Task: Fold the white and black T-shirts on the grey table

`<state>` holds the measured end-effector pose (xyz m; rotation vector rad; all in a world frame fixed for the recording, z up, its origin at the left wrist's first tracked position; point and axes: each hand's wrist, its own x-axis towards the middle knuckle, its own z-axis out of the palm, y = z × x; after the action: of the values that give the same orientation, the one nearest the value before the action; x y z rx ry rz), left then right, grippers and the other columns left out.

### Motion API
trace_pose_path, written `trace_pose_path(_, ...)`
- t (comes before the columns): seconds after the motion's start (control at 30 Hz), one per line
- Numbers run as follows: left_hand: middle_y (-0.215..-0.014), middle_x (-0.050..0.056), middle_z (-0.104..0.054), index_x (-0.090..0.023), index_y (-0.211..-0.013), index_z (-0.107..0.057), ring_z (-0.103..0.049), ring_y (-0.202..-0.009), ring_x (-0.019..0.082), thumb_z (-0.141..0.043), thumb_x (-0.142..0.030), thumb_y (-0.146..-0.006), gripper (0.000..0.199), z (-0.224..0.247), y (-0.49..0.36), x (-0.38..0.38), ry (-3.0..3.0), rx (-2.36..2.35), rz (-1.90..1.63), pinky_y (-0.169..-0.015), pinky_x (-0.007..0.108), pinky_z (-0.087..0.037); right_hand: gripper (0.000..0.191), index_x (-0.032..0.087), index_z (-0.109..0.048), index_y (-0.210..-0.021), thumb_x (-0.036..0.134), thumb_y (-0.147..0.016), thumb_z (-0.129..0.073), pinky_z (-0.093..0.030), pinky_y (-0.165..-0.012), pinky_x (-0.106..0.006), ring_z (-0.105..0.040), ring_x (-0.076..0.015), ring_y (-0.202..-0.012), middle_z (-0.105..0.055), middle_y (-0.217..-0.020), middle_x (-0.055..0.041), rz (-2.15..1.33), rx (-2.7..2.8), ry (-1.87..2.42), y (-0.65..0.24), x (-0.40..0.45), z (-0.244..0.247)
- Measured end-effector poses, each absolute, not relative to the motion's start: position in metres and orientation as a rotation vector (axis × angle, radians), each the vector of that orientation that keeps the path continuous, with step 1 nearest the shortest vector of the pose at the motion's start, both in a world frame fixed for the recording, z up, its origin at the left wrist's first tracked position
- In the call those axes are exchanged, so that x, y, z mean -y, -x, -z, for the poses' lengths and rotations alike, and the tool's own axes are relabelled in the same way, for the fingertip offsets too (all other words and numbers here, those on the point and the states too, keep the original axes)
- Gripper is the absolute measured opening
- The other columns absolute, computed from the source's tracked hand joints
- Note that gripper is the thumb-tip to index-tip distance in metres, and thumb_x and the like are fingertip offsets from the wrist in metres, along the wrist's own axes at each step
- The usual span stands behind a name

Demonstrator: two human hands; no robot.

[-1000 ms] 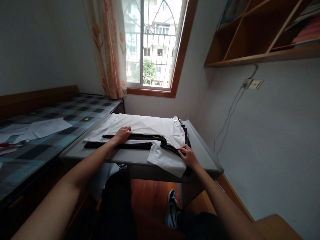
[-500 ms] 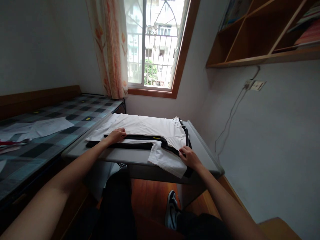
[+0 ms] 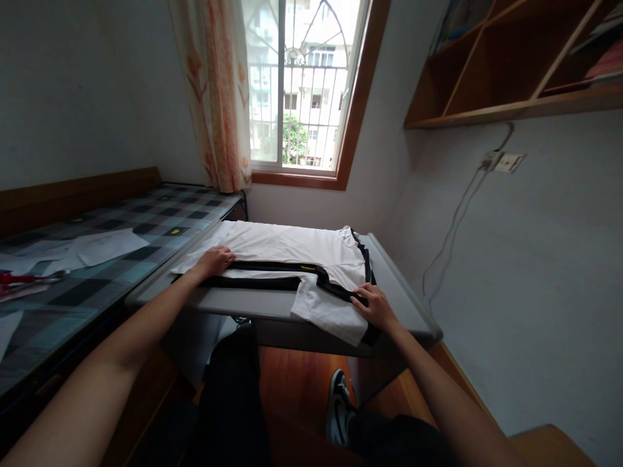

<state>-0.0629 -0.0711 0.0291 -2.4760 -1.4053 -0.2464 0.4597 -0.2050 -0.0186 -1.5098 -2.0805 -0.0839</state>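
A white T-shirt (image 3: 287, 243) with black parts lies on the grey table, its near side folded over so a black strip with a small yellow mark runs along the fold. One white sleeve (image 3: 328, 311) hangs a little over the near table edge. My left hand (image 3: 217, 261) lies on the shirt's left part, fingers stretched out over the black strip's end. My right hand (image 3: 374, 305) rests at the shirt's right near corner beside the sleeve, with its fingers apart on the cloth. What lies under both palms is hidden.
The grey table (image 3: 403, 292) stands below the window. At left is a bed (image 3: 102, 285) with a checked cover and papers (image 3: 107, 246) on it. Wooden shelves (image 3: 487, 78) hang on the right wall above a socket (image 3: 509, 162) with cables.
My left hand has slid left along the black strip. My right hand stays by the corner, its fingers now lying more spread on the cloth. The view has shifted slightly.
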Motion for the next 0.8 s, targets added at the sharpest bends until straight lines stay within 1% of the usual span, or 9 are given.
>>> trace_pose_path(0.13, -0.091, 0.014, -0.07, -0.015, -0.089, -0.072, -0.066, -0.087, 0.025, -0.043, -0.019, -0.087, 0.03, -0.031, 0.049, 0.076, 2.381, 1.518, 0.122, -0.081, 0.035, -0.048, 0.026, 0.022, -0.067, -0.088, 0.039, -0.093, -0.048, -0.044, -0.085, -0.038, -0.058, -0.0243, -0.096, -0.064, -0.095, -0.0079, 0.08, 2.059, 1.49, -0.462, 0.202, 0.022)
trace_pose_path(0.2, -0.092, 0.015, -0.07, -0.014, -0.088, -0.072, -0.066, -0.088, 0.026, -0.042, -0.017, -0.086, 0.03, -0.031, 0.047, 0.077, 2.365, 1.561, 0.111, -0.081, 0.035, -0.048, 0.029, 0.022, -0.066, -0.087, 0.04, -0.095, -0.044, -0.043, -0.083, -0.037, -0.058, -0.0246, -0.095, -0.064, -0.093, -0.008, 0.094, 2.065, 1.487, -0.462, 0.201, 0.022)
trace_pose_path(0.27, -0.094, 0.013, -0.071, -0.016, -0.089, -0.072, -0.067, -0.089, 0.025, -0.045, -0.017, -0.084, 0.028, -0.031, 0.052, 0.077, 2.386, 1.585, 0.124, -0.081, 0.032, -0.048, 0.032, 0.022, -0.064, -0.085, 0.039, -0.097, -0.04, -0.042, -0.081, -0.037, -0.058, -0.0252, -0.096, -0.064, -0.092, -0.0083, 0.127, 2.082, 1.502, -0.461, 0.202, 0.022)
trace_pose_path(0.37, -0.095, 0.007, -0.073, -0.02, -0.094, -0.073, -0.067, -0.088, 0.022, -0.05, -0.02, -0.08, 0.026, -0.033, 0.065, 0.076, 2.479, 1.692, 0.195, -0.079, 0.027, -0.047, 0.035, 0.021, -0.061, -0.083, 0.037, -0.099, -0.035, -0.04, -0.08, -0.037, -0.059, -0.0247, -0.091, -0.064, -0.089, -0.0087, 0.166, 2.102, 1.52, -0.46, 0.203, 0.021)
trace_pose_path(0.47, -0.096, 0.005, -0.074, -0.021, -0.096, -0.073, -0.067, -0.088, 0.02, -0.051, -0.023, -0.08, 0.027, -0.034, 0.075, 0.078, 2.551, 1.76, 0.274, -0.078, 0.025, -0.047, 0.036, 0.021, -0.059, -0.08, 0.036, -0.099, -0.033, -0.04, -0.079, -0.036, -0.059, -0.024, -0.086, -0.063, -0.086, -0.0093, 0.157, 2.101, 1.499, -0.459, 0.204, 0.02)
trace_pose_path(0.53, -0.098, 0.006, -0.073, -0.021, -0.095, -0.073, -0.066, -0.09, 0.021, -0.049, -0.023, -0.082, 0.028, -0.034, 0.078, 0.082, 2.536, 1.728, 0.297, -0.08, 0.027, -0.047, 0.037, 0.021, -0.059, -0.08, 0.038, -0.099, -0.033, -0.04, -0.078, -0.036, -0.059, -0.0241, -0.086, -0.063, -0.085, -0.0094, 0.131, 2.087, 1.481, -0.459, 0.205, 0.018)
trace_pose_path(0.67, -0.105, 0.01, -0.069, -0.02, -0.096, -0.073, -0.063, -0.099, 0.025, -0.05, -0.021, -0.082, 0.028, -0.034, 0.078, 0.089, 2.484, 1.6, 0.303, -0.088, 0.033, -0.045, 0.037, 0.022, -0.063, -0.081, 0.046, -0.095, -0.04, -0.041, -0.078, -0.035, -0.059, -0.0235, -0.086, -0.063, -0.085, -0.0082, -0.013, 2.021, 1.433, -0.461, 0.206, 0.015)
trace_pose_path(0.73, -0.107, 0.011, -0.068, -0.019, -0.099, -0.073, -0.061, -0.102, 0.027, -0.049, -0.018, -0.081, 0.029, -0.034, 0.078, 0.09, 2.439, 1.572, 0.265, -0.09, 0.036, -0.045, 0.039, 0.021, -0.065, -0.081, 0.049, -0.095, -0.04, -0.042, -0.079, -0.035, -0.06, -0.0231, -0.085, -0.063, -0.084, -0.0081, -0.102, 1.956, 1.411, -0.463, 0.206, 0.014)
trace_pose_path(0.8, -0.106, 0.012, -0.067, -0.019, -0.101, -0.072, -0.062, -0.101, 0.028, -0.048, -0.015, -0.08, 0.032, -0.034, 0.077, 0.09, 2.38, 1.589, 0.214, -0.09, 0.037, -0.045, 0.043, 0.021, -0.067, -0.083, 0.05, -0.095, -0.038, -0.042, -0.081, -0.036, -0.06, -0.0234, -0.087, -0.064, -0.086, -0.0084, -0.138, 1.889, 1.419, -0.465, 0.205, 0.013)
